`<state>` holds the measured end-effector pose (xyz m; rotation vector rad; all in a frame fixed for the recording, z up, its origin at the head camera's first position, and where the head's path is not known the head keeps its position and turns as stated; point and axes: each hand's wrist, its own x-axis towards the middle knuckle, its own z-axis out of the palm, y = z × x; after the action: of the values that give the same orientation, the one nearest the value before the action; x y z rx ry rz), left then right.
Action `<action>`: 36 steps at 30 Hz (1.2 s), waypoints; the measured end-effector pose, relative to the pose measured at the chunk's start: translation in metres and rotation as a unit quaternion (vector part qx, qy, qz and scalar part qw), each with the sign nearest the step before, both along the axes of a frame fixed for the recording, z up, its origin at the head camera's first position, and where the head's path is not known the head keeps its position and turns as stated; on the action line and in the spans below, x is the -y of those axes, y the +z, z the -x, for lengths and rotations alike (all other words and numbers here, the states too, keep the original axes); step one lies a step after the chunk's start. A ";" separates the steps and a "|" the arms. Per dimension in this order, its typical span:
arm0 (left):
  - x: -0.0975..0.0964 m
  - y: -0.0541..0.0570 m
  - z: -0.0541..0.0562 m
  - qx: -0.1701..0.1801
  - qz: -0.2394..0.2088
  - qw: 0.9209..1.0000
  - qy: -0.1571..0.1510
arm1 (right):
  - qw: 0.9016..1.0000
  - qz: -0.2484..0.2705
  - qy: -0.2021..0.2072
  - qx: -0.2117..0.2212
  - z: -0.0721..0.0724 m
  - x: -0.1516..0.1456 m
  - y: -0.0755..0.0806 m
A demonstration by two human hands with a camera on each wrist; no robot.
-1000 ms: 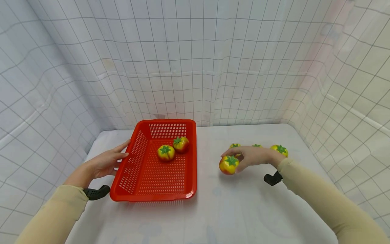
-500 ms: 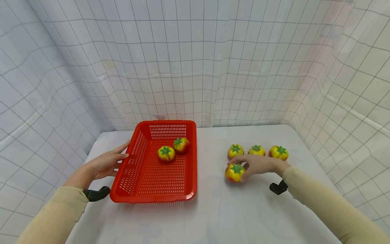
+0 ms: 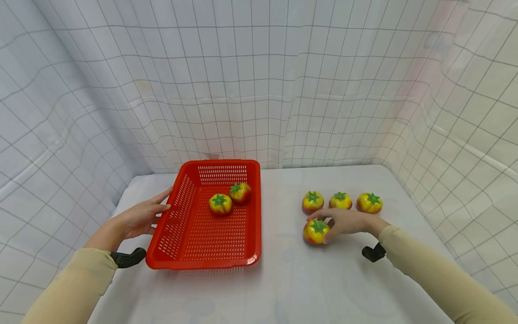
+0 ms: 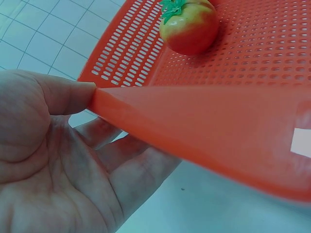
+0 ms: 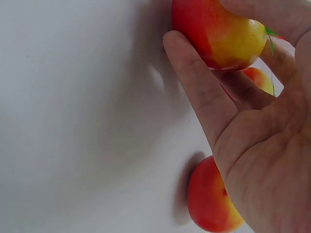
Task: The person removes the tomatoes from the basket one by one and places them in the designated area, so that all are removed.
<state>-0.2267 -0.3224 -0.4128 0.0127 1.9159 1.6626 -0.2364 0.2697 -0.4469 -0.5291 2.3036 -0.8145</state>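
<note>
With right hand [image 3: 349, 220], pinching a round, red-and-yellow tomato [image 3: 313, 235]; leftward, flat white tabletop [image 3: 281, 252] up to a red, rectangular, perforated plastic basket [image 3: 257, 225], with outer edge gripped by left hand [image 3: 137, 219]. Just beyond right hand, three similar tomatoes [image 3: 341, 204]. On pinched tomato, glossy skin, green leaves [image 3: 318, 226] on top.

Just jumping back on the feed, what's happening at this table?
A person is handling tomatoes beside a red basket. Their left hand holds the basket's side rim, and their right hand grips one tomato at or just above the table; I can't tell which. Two tomatoes sit in the basket, and three more stand in a row beyond the right hand.
</note>
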 end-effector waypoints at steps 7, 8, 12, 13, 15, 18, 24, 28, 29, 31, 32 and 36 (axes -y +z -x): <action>-0.001 0.002 -0.001 0.001 0.005 1.000 0.004 | 1.000 0.006 -0.005 0.010 0.000 -0.001 0.000; -0.001 0.002 -0.001 0.001 0.005 1.000 0.005 | 1.000 0.006 -0.006 0.011 0.000 -0.001 0.000; -0.001 0.002 -0.001 -0.001 0.004 1.000 0.004 | 1.000 0.005 -0.012 0.016 0.000 -0.002 0.000; -0.001 0.002 -0.001 -0.001 0.004 1.000 0.004 | 1.000 0.005 -0.013 0.017 -0.001 -0.002 0.000; -0.001 0.002 0.000 -0.001 0.005 1.000 0.004 | 1.000 0.007 -0.016 0.019 -0.001 -0.002 0.000; 0.000 0.001 0.000 -0.001 0.005 1.000 0.004 | 0.999 0.010 -0.021 0.023 -0.001 -0.003 -0.001; 0.000 0.001 0.000 0.000 0.004 1.000 0.003 | 0.999 0.015 -0.021 0.022 -0.001 -0.004 -0.004; 0.000 0.001 0.000 0.001 0.005 1.000 0.002 | 1.000 0.015 -0.019 0.016 -0.002 -0.004 -0.006; -0.001 0.002 0.000 0.001 0.005 1.000 0.002 | 1.000 0.014 -0.019 0.015 -0.002 -0.004 -0.006; -0.001 0.002 0.000 0.000 0.006 1.000 0.000 | 1.000 0.012 -0.018 0.010 -0.002 -0.004 -0.006; -0.001 0.002 0.000 0.000 0.007 1.000 0.001 | 1.000 0.010 -0.017 0.007 -0.002 -0.004 -0.007; -0.001 0.001 0.000 -0.006 0.008 1.000 -0.004 | 1.000 0.003 -0.016 0.001 -0.003 -0.005 -0.006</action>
<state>-0.2268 -0.3215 -0.4114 0.0257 1.9355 1.6458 -0.2336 0.2744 -0.4530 -0.4947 2.3137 -0.8382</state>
